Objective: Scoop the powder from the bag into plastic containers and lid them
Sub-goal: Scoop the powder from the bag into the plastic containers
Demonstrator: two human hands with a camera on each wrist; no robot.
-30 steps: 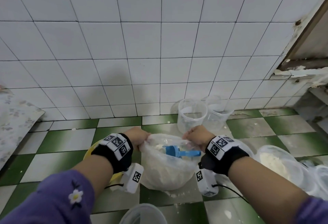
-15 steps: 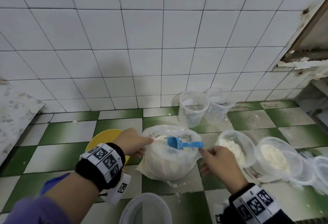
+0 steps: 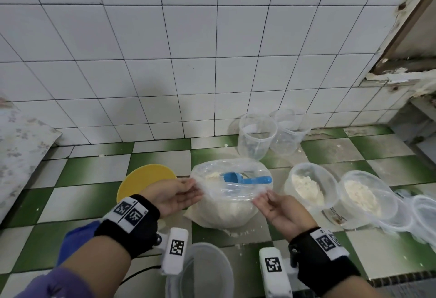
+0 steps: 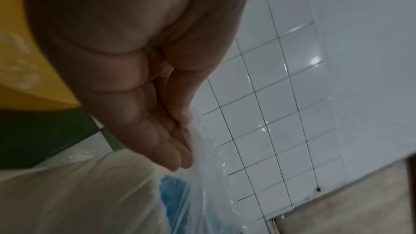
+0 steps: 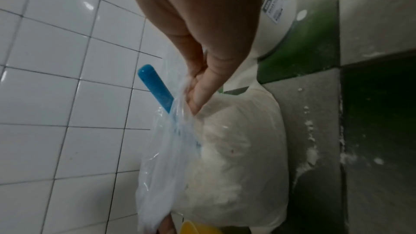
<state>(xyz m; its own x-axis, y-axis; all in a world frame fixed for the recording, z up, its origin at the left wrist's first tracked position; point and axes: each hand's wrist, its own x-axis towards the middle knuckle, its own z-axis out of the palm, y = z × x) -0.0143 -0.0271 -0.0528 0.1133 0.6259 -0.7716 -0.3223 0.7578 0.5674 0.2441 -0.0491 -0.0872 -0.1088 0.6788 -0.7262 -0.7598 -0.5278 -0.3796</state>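
A clear plastic bag [image 3: 221, 210] full of white powder stands on the tiled floor. A blue scoop [image 3: 245, 178] lies in its open mouth, handle pointing right. My left hand [image 3: 192, 185], palm up, pinches the near left rim of the bag. In the left wrist view the film [image 4: 202, 149] comes out between thumb and fingers. My right hand [image 3: 259, 199] pinches the near right rim; the right wrist view shows thumb and fingers [image 5: 198, 95] closed on the film beside the scoop handle [image 5: 155, 88]. Two powder-holding containers [image 3: 309, 184] [image 3: 363, 194] stand to the right.
Two empty clear containers [image 3: 256, 136] [image 3: 290, 132] stand by the white tiled wall. A yellow bowl [image 3: 144, 177] sits left of the bag. Clear lids [image 3: 422, 215] lie at far right, another container [image 3: 203, 271] near my wrists. Spilled powder dusts the floor.
Both hands left the far side of the bag mouth and turned palm up. They now pinch the near rim; the right hand pulled back first, then returned.
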